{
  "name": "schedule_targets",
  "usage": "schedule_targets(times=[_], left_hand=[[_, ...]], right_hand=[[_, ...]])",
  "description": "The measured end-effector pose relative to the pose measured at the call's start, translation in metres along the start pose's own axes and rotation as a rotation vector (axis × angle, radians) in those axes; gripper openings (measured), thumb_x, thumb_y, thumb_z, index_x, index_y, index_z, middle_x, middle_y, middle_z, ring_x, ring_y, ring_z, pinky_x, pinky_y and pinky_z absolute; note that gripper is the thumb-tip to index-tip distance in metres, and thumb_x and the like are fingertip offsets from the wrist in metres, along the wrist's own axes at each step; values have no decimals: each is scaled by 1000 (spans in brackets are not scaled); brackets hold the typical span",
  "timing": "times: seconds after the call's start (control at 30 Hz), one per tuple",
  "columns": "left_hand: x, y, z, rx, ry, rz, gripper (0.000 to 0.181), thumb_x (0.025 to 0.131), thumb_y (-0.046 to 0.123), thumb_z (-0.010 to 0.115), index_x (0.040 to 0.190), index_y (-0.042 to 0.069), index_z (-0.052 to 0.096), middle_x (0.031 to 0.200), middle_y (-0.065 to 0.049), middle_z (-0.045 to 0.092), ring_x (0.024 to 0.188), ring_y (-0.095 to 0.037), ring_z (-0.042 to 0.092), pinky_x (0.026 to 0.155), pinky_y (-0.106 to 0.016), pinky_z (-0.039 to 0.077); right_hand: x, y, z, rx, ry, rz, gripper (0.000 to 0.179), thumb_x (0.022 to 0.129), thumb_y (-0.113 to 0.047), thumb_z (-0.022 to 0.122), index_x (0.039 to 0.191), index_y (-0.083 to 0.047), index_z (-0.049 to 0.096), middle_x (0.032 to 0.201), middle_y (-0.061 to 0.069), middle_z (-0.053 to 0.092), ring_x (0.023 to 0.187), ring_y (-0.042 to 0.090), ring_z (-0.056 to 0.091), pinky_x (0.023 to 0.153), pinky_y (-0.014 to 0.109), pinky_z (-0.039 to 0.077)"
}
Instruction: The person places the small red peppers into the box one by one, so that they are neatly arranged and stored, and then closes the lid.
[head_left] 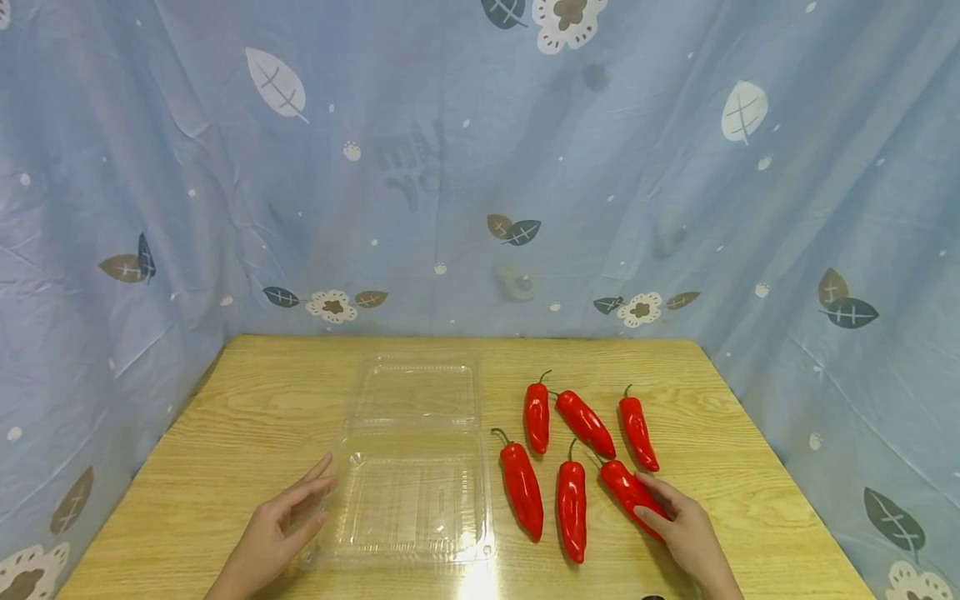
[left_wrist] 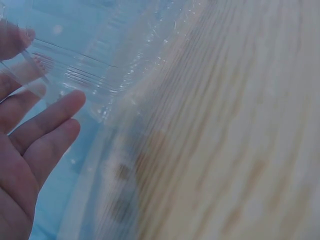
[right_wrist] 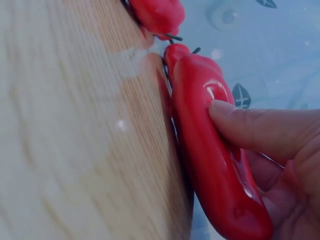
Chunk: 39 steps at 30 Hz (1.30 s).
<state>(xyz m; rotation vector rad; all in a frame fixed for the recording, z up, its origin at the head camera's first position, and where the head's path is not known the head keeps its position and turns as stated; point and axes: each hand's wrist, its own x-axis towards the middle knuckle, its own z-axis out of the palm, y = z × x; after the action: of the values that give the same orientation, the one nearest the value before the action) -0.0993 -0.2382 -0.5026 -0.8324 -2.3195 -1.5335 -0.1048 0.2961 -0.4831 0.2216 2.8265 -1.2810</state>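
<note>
My right hand holds a red chili pepper, thumb on one side and fingers on the other. In the right wrist view, the thumb presses the glossy side of this pepper, which lies at or just above the table. A clear plastic clamshell box lies unfolded left of the peppers, its lid towards the back. My left hand is at the box's left edge with loosely extended fingers. In the left wrist view some fingers show through the plastic; whether they touch it I cannot tell.
Several more red peppers lie between the box and my right hand, among them a front left one, a front middle one and a far right one. A blue patterned curtain surrounds the wooden table at back and sides.
</note>
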Motion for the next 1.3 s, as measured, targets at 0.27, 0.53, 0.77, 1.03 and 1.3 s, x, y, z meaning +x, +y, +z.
schedule_targets(times=[0.27, 0.53, 0.77, 1.03, 1.3], left_hand=[[0, 2, -1, 22, -10, -62, 39, 86, -13, 58, 124, -14, 50, 142, -37, 31, 127, 6, 42, 99, -9, 40], [-1, -2, -1, 40, 2, -30, 38, 86, -13, 58, 123, -15, 51, 141, -37, 32, 127, 5, 43, 99, -9, 40], [-1, -1, 0, 41, -3, -38, 38, 85, -13, 58, 123, -14, 51, 142, -37, 32, 127, 2, 44, 98, -9, 40], [-1, -1, 0, 21, -2, -20, 40, 86, -13, 57, 126, -12, 50, 143, -35, 31, 128, 0, 44, 99, -10, 40], [0, -1, 1, 1, 2, 13, 39, 86, -15, 55, 125, -14, 50, 144, -35, 30, 129, -5, 43, 100, -9, 38]], right_hand=[[1, 0, -2, 21, -38, 66, 54, 88, -21, 68, 137, -8, 50, 141, 19, 48, 130, 34, 44, 90, 14, 44], [2, 0, -1, 37, -25, 78, 55, 88, -24, 68, 138, -8, 50, 141, 20, 48, 129, 34, 46, 95, 26, 48], [0, -3, -2, 124, 24, 81, 56, 86, -27, 70, 136, -9, 52, 138, 18, 52, 103, -11, 50, 81, 7, 46], [-2, -7, -3, 162, 58, 42, 56, 87, -30, 70, 136, -8, 52, 138, 18, 51, 96, -21, 44, 81, 7, 47], [-7, -20, -4, 183, 66, 23, 56, 87, -31, 69, 136, -9, 52, 136, 17, 53, 95, -20, 46, 80, 9, 49]])
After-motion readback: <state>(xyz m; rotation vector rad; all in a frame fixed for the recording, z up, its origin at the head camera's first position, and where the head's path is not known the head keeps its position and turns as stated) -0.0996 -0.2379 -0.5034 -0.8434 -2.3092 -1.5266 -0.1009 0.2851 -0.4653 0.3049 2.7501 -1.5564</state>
